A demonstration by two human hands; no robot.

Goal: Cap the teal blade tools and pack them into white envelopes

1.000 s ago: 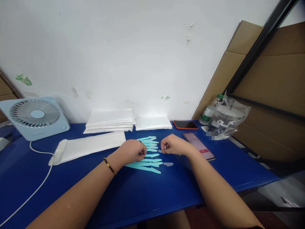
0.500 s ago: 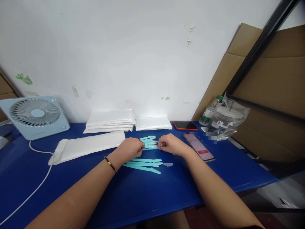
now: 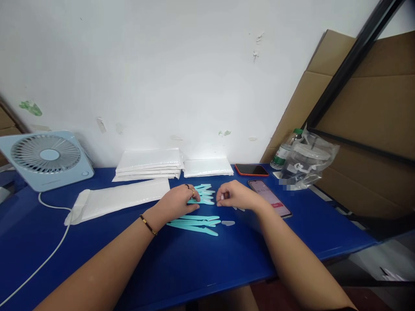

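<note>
Slim teal plastic sticks lie on the blue table (image 3: 194,263) in two groups: a far pile (image 3: 205,193) and a near row (image 3: 194,223). My left hand (image 3: 180,201), with rings and a wrist bracelet, rests with its fingers stretched flat over the far pile. My right hand (image 3: 235,195) hovers just right of that pile with its fingers curled in; I see nothing in them. A small clear cap (image 3: 228,223) lies at the right end of the near row, and another (image 3: 240,209) lies under my right wrist.
White padded mailers: a stack (image 3: 149,164) and a second one (image 3: 208,166) at the wall, a single mailer (image 3: 119,198) to the left. Pale blue desk fan (image 3: 47,157) with its white cable (image 3: 52,255). Two phones (image 3: 252,169) (image 3: 269,198), a bagged bottle (image 3: 306,162), and cardboard (image 3: 372,112) at right.
My left hand went from a fist near my right hand to lying flat on the far teal pile. My right hand drew slightly right. The stick lying between the two groups is gone.
</note>
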